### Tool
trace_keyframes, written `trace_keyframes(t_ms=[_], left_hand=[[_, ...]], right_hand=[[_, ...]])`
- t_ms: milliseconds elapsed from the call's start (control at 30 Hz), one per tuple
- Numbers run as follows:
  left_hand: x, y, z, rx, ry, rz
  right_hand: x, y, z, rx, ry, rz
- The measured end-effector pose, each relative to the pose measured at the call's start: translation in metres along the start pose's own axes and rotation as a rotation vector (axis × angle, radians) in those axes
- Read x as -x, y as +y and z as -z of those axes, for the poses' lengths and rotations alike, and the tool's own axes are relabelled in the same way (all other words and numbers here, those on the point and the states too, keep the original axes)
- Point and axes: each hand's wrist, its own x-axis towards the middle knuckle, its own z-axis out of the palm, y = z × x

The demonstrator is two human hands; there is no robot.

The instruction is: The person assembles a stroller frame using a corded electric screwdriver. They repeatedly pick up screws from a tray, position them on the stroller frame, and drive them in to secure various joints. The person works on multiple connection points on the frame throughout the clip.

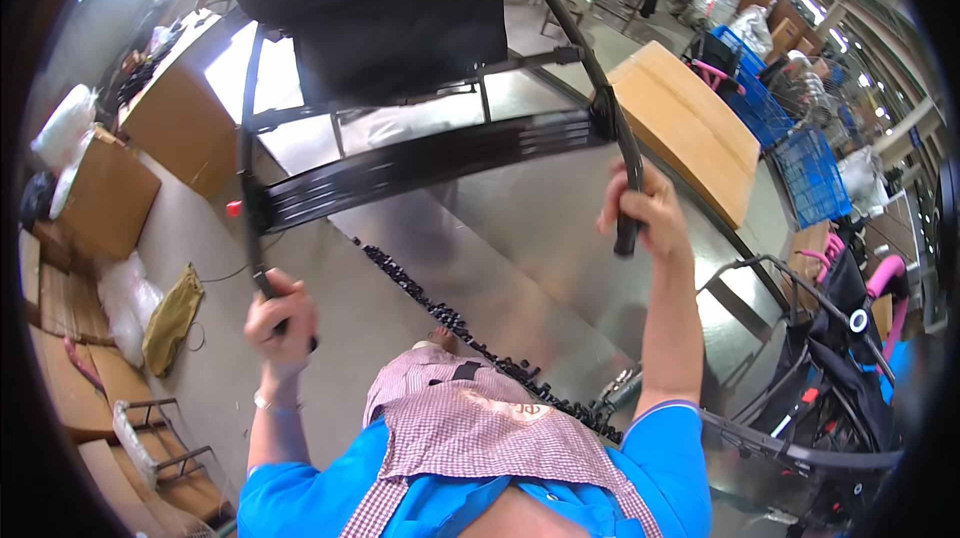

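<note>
A black stroller frame (430,160) with dark fabric (400,48) at its far end is raised in front of me, tilted lower on the left. My left hand (282,318) is closed around the grip at the end of its left tube. The grip of the right tube is in my right hand (648,206), whose fingers are slightly blurred. A wide ribbed crossbar joins the two tubes between my hands. On the left tube, near the crossbar, sits a small red part (234,209).
Below the frame is a shiny metal workbench (540,258) with a row of small black parts (450,320) along its edge. Cardboard boxes (105,193) stand at left. A flat carton (690,123) lies at right, near blue crates (810,173) and another stroller (820,368).
</note>
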Motion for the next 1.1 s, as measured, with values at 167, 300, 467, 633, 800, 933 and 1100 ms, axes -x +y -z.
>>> trace_keyframes(t_ms=[167, 300, 467, 633, 800, 933, 1100], left_hand=[[-0.055, -0.11, -0.057, -0.451, 0.046, -0.324], [-0.095, -0.206, -0.093, -0.688, 0.045, -0.14], [-0.16, -0.314, -0.106, -0.967, 0.019, 0.07], [-0.196, -0.423, -0.095, -1.133, -0.329, 0.346], [-0.214, -0.512, -0.033, -1.018, -0.512, 0.201], [-0.211, -0.474, -0.077, -1.167, -0.553, 0.386], [-0.177, -0.47, -0.076, -1.169, -0.513, -0.001]], right_hand=[[-0.067, 0.024, -0.026, 0.732, 0.657, 0.15], [-0.048, 0.068, -0.062, 0.741, 0.579, 0.054], [0.037, 0.157, -0.059, 0.776, 0.603, -0.367], [0.177, 0.238, -0.054, 0.657, 0.953, -0.622], [0.273, 0.235, -0.039, 0.821, 1.387, -0.838], [0.337, 0.231, -0.016, 0.929, 1.765, -1.124], [0.333, 0.245, 0.02, 0.729, 1.599, -1.366]])
